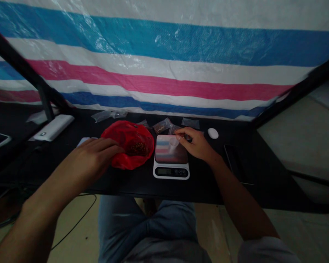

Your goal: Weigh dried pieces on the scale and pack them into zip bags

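The left hand [100,151] arches over the near-left rim of a red bag [120,130], fingertips dipping inside; whether they pinch anything I cannot tell. The bag's mouth gapes, probably so the brown bits [138,148] within can be reached. Between the hands, a white scale [171,172] lies flat on the black table [142,186], its display toward the person, presumably for easy reading. On its plate, at the right fingertips, stands a small clear cup [173,144]. The right hand [194,143] narrows thumb and fingers beside it, perhaps steadying it; their hold is unclear. Right of that hand lie a dark slab [235,160] and a white oval object [213,133]. Just beyond its fingers, clear packets [162,125] crowd the space before the striped sheet [164,86].
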Action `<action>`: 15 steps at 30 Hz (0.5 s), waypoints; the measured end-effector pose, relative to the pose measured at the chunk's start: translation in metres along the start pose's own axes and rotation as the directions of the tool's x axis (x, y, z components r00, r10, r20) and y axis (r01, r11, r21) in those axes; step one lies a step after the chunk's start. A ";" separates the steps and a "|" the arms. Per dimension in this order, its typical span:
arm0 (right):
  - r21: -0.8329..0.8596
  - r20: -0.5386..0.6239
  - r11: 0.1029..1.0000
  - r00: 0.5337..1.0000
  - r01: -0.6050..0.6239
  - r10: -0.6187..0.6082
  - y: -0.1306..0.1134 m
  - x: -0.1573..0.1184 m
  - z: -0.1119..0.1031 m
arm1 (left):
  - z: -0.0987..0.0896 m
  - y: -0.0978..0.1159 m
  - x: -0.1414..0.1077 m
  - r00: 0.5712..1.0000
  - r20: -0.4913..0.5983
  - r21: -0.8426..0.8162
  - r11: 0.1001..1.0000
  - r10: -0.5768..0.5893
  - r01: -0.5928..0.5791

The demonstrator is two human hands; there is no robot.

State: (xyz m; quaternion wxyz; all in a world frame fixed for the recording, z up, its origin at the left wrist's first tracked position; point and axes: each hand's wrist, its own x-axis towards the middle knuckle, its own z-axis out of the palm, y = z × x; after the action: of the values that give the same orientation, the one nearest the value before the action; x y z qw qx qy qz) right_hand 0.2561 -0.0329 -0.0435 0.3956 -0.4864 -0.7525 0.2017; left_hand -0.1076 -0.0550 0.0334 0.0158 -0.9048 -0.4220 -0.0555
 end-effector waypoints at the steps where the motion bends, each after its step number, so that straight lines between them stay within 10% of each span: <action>1: -0.006 -0.004 1.000 1.000 -0.003 0.003 0.001 0.000 0.000 | -0.003 0.002 0.000 0.999 -0.045 0.003 1.000 0.009 -0.008; 8: -0.031 -0.002 0.999 1.000 -0.008 0.008 0.003 0.000 -0.001 | 0.015 0.003 -0.038 0.984 0.175 -0.306 0.948 -0.041 0.094; 12: -0.021 0.015 0.999 1.000 0.025 -0.024 -0.001 0.001 0.001 | -0.003 -0.007 -0.036 0.980 -0.030 -0.511 0.845 -0.196 0.154; 15: -0.025 0.024 0.999 0.999 0.033 -0.032 -0.001 0.000 0.003 | -0.011 -0.025 -0.004 0.845 -0.107 -0.565 0.731 -0.524 0.382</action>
State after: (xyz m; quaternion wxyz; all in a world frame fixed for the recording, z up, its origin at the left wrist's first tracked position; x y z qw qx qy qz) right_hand 0.2536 -0.0327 -0.0444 0.3839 -0.4768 -0.7673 0.1914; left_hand -0.1302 -0.0431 0.0429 -0.1900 -0.7269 -0.5938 -0.2880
